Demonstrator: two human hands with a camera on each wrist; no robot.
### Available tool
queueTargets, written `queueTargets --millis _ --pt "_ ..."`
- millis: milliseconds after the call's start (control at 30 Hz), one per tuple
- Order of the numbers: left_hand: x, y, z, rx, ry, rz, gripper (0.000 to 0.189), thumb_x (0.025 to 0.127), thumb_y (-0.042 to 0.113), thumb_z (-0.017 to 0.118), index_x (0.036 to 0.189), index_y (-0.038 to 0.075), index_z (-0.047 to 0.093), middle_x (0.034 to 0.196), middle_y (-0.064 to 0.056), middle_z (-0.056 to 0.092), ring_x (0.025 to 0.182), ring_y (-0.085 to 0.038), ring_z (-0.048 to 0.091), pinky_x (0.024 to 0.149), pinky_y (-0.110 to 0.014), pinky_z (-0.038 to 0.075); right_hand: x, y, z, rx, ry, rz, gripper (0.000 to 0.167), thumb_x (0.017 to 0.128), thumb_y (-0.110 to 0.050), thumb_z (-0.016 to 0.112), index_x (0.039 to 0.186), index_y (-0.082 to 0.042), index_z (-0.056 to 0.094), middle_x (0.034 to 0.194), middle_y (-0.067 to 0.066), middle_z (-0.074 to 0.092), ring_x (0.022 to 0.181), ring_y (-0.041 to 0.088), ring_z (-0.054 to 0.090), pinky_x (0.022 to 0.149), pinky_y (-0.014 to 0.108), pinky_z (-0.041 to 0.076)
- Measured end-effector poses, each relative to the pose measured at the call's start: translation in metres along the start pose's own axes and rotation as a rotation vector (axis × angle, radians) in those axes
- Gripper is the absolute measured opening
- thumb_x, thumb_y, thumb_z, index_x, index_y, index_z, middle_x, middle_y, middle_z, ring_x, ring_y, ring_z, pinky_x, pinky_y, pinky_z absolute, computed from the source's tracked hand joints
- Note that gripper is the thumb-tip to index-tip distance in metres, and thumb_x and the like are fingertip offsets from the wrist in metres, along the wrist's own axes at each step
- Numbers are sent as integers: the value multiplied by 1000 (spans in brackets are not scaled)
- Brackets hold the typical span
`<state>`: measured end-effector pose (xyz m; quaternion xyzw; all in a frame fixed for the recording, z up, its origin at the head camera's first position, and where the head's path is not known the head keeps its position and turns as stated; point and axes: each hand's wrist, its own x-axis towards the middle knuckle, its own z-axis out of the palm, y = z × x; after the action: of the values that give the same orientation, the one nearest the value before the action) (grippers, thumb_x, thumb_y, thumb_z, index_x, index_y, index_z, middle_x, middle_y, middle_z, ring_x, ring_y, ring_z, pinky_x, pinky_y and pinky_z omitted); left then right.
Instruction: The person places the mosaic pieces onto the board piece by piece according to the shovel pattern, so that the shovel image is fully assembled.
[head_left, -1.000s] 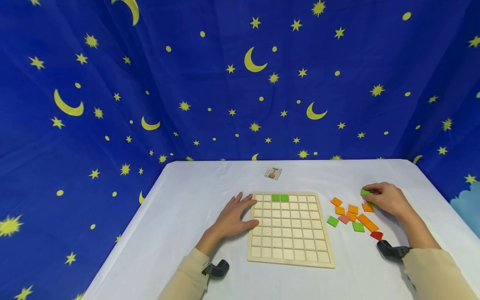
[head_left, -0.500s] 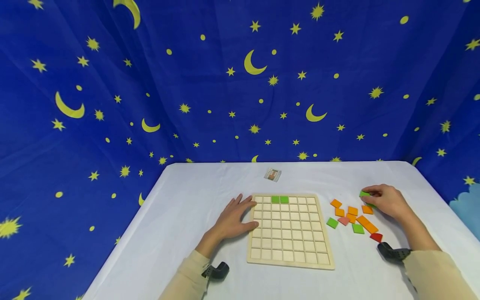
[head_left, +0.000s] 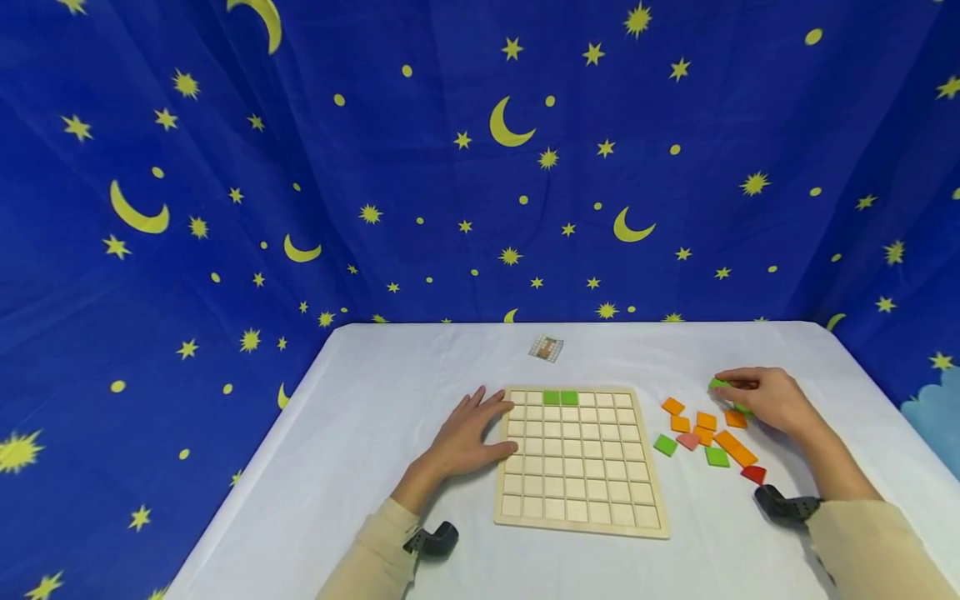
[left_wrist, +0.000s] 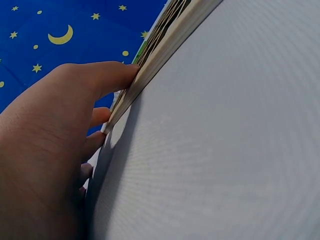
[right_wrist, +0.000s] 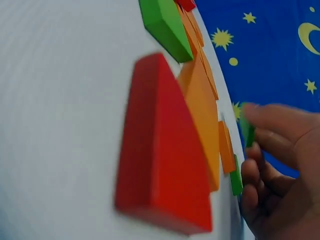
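A pale wooden grid board (head_left: 565,467) lies on the white table, with two green square tiles (head_left: 560,398) in its far row. My left hand (head_left: 459,437) is at the board's left edge, thumb and fingertips touching the rim; in the left wrist view the thumb (left_wrist: 112,77) lies against the wooden edge. Off to the right, my right hand (head_left: 772,398) pinches a green square tile (head_left: 717,383) between thumb and fingers, raised over the table in the right wrist view. Another green tile (head_left: 742,409) lies partly hidden beneath that hand.
Several orange tiles (head_left: 705,421), green tiles (head_left: 717,457), a pink quarter-round piece (head_left: 687,441) and a red one (head_left: 753,474) lie between board and right hand. A small printed card (head_left: 546,347) lies behind the board. A blue starry curtain (head_left: 420,167) encloses the table.
The green tile in my right fingers has shifted slightly left, and the fingers have straightened a little. My left hand and the board stay put.
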<state>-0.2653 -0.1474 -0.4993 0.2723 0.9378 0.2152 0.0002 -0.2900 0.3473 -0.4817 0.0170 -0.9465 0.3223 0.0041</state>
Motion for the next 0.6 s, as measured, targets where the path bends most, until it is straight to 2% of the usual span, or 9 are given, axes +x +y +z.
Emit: queueTargets --millis 133,333,600 --pt "-1 1 -1 -2 -2 -4 71 85 60 58 144 22 45 155 2 30 145 -25 11 117 -41 7 0 -11 0 38 -21 6 61 88 -50 63 122 0 63 116 25 59 89 31 50 65 29 45" --pt "-1 1 -1 0 -8 -4 70 86 59 58 144 22 45 155 2 30 145 -25 11 117 -41 7 2 -29 1 46 -22 -27 54 88 -41 68 123 -1 63 105 17 59 80 27 48 52 29 43" --pt "-1 0 -2 1 -8 1 69 86 57 58 144 21 45 154 1 31 145 -26 12 117 -41 7 3 -46 10 7 -35 -99 48 86 -38 71 121 -5 66 104 14 58 87 28 48 58 30 46"
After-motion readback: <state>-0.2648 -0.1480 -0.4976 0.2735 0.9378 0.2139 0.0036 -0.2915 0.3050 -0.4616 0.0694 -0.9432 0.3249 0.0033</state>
